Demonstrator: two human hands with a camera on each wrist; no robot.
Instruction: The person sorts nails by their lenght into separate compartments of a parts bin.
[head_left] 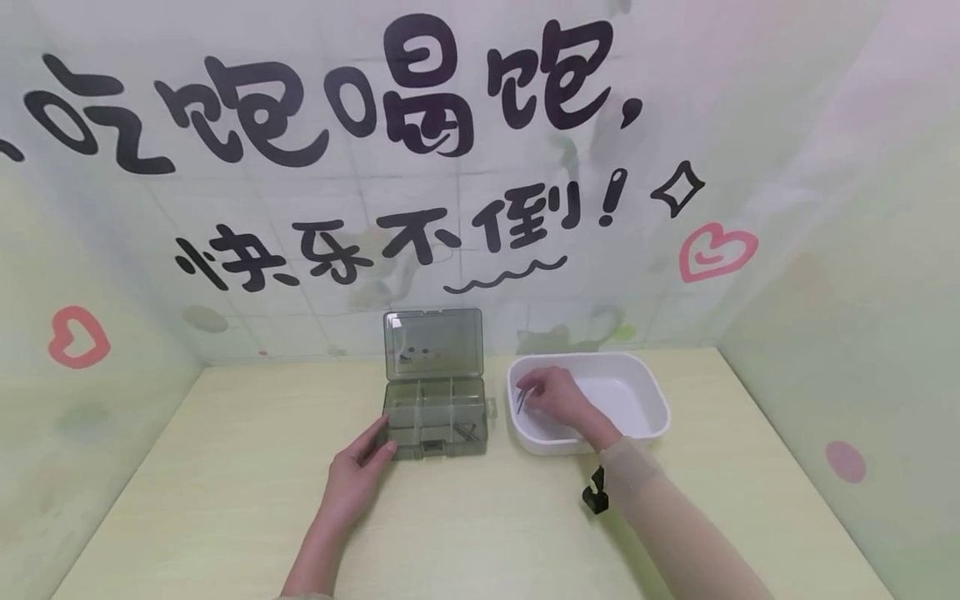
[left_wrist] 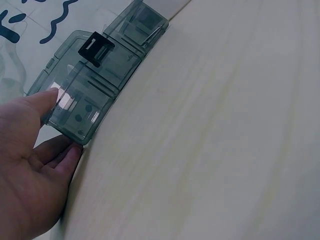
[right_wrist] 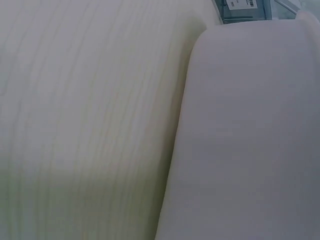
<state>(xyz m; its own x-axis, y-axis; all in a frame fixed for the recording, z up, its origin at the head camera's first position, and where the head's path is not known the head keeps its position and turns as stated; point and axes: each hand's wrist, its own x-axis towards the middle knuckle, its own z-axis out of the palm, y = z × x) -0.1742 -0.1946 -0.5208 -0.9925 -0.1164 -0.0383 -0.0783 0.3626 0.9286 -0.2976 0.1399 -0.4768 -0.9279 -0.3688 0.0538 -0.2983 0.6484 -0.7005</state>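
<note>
A translucent grey compartment box (head_left: 433,415) stands on the table, its lid (head_left: 433,343) raised. Thin dark pieces (head_left: 467,432) lie in its front right compartment. My left hand (head_left: 358,473) grips the box's left end; in the left wrist view the thumb presses the front wall (left_wrist: 75,107) and the fingers reach round the lower corner. Over the left side of a white tub (head_left: 643,398), my right hand (head_left: 557,395) pinches a thin dark rod-like piece (head_left: 521,402), its exact kind too small to tell. The right wrist view shows the tub's outer wall (right_wrist: 250,125), with this hand hidden.
The pale wooden table (head_left: 495,533) ends at a printed back wall (head_left: 360,192) just behind the box and tub. Side walls stand to the left and right. A black clip (head_left: 596,493) hangs at my right wrist, in front of the tub.
</note>
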